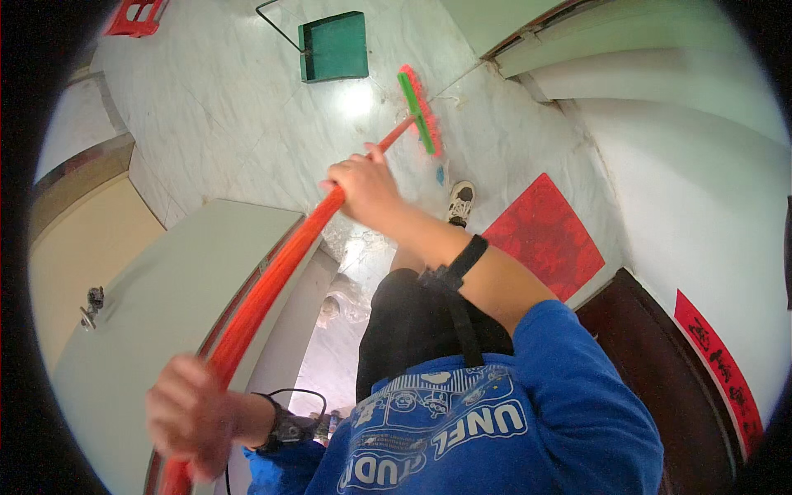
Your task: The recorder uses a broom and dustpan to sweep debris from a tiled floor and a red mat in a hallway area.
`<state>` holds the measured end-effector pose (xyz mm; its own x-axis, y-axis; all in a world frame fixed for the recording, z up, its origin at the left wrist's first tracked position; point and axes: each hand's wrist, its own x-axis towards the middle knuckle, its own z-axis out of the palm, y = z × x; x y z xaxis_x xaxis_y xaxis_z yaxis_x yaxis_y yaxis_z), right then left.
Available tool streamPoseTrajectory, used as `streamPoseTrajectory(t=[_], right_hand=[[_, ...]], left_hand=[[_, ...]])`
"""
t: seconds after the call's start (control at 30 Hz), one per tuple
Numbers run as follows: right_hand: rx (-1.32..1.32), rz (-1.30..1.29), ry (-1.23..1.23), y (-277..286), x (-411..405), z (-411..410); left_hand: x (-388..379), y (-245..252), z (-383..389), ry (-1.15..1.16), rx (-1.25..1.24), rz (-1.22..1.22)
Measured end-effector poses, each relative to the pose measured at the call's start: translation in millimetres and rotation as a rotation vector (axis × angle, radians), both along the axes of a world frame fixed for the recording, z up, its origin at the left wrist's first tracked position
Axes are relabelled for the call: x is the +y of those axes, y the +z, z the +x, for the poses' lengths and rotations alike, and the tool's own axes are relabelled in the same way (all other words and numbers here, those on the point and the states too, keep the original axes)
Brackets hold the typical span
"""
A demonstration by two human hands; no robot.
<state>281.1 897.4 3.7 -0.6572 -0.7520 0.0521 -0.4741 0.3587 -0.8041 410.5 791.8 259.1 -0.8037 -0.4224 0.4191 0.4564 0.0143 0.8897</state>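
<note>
Both of my hands are on the red handle [272, 278] of a broom, which runs slantwise from the lower left up to the floor. Low on the left, my left hand [189, 414] wraps the handle near its upper end and looks blurred. My right hand [365, 185] grips it further down, closer to the broom head. That green broom head [417, 114] with pink bristles lies against the marble-patterned floor [247, 111]. Just below it is a small blue scrap [440, 174]. A green dustpan [336, 46] with a thin dark handle stands beyond, left of the broom head.
A pale door [185, 278] with a metal handle stands at my left. On the right are a red mat [544, 238], a dark brown door [656, 383] and a white wall [680, 167]. A red plastic crate [137, 17] sits at the far left. My shoe [461, 201] shows ahead.
</note>
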Motion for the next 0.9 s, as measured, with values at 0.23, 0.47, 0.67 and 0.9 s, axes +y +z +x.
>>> streamPoseTrajectory(t=[0.23,0.47,0.67,0.9], right_hand=[[-0.203,-0.349,0.097,51,-28,0],[-0.327,-0.001,-0.567,-184,82,-62],[-0.201,0.566,-0.666,-391,149,-145],[0.066,0.678,-0.686,-549,183,-257]], left_hand=[[-54,36,-2,-0.043,0.195,0.403],[-47,-91,-31,0.527,-0.135,0.078],[-44,-195,-25,0.915,-0.315,-0.246],[-38,-333,-35,1.109,-0.33,-0.348]])
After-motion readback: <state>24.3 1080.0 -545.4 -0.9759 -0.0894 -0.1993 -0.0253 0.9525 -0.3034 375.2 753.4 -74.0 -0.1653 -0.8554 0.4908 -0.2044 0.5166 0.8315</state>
